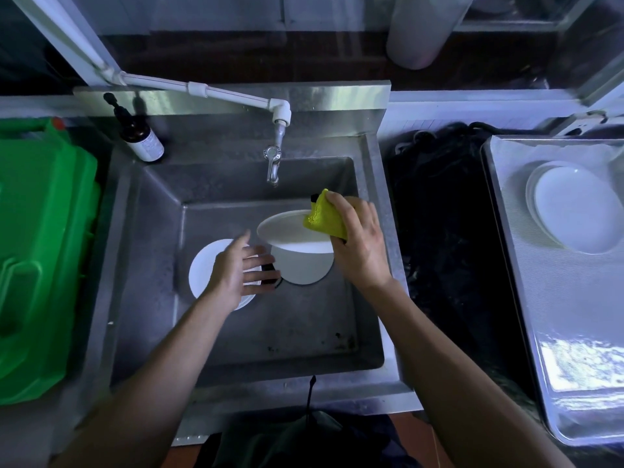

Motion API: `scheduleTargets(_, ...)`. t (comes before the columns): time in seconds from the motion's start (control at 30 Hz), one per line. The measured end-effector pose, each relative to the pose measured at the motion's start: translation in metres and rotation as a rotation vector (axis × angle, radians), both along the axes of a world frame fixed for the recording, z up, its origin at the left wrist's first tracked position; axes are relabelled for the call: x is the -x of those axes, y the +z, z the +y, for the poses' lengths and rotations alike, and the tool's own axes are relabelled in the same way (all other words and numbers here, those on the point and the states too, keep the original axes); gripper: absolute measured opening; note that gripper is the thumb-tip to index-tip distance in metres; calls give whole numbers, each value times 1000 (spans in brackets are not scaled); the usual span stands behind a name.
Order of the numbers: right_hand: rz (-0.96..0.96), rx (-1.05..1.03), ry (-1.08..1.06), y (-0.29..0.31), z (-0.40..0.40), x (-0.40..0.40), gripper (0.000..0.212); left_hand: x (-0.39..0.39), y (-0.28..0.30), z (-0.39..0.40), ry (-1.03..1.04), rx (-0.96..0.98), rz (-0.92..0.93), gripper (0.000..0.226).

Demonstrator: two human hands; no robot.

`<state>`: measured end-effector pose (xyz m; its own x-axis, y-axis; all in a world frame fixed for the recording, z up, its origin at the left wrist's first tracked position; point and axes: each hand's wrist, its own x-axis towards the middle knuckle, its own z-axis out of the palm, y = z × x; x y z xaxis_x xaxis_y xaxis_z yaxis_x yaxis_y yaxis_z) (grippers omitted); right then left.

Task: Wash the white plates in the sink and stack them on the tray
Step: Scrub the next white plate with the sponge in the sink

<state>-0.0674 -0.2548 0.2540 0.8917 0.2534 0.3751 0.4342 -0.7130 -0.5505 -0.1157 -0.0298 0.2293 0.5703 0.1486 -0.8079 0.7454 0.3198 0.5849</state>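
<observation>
In the steel sink (270, 336) a white plate (287, 228) is tilted up over another white plate (304, 270) that lies flat on the bottom. My right hand (359, 241) grips a yellow sponge (326, 217) folded over the tilted plate's right rim. My left hand (233, 268) hovers with fingers spread, holding nothing, just left of that plate and above a third white plate (204, 265) lying flat. A small dark object shows under its fingertips. On the metal tray (574, 325) at the right rests a short stack of white plates (574, 207).
A tap (273, 163) hangs over the sink's back, with no water visibly running. A dark pump bottle (141, 136) stands at the back left corner. A green plastic container (40, 248) sits left of the sink. A black surface (439, 214) separates sink and tray.
</observation>
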Motion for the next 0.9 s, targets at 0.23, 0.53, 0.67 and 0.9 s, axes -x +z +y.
scheduleTargets(0.23, -86, 26, 35, -3, 5, 9, 79, -25, 23, -22, 37, 293, 10, 60)
scheduleTargets(0.53, -39, 79, 113, -16, -6, 20, 78, -26, 13, -28, 320, 504, -83, 21)
scheduleTargets(0.67, 56, 109, 177, -27, -12, 30, 82, -23, 7, -22, 334, 478, -137, 12)
scheduleTargets(0.9, 350, -70, 190, -34, -7, 41, 85, -16, 2, -20, 261, 410, -158, 26)
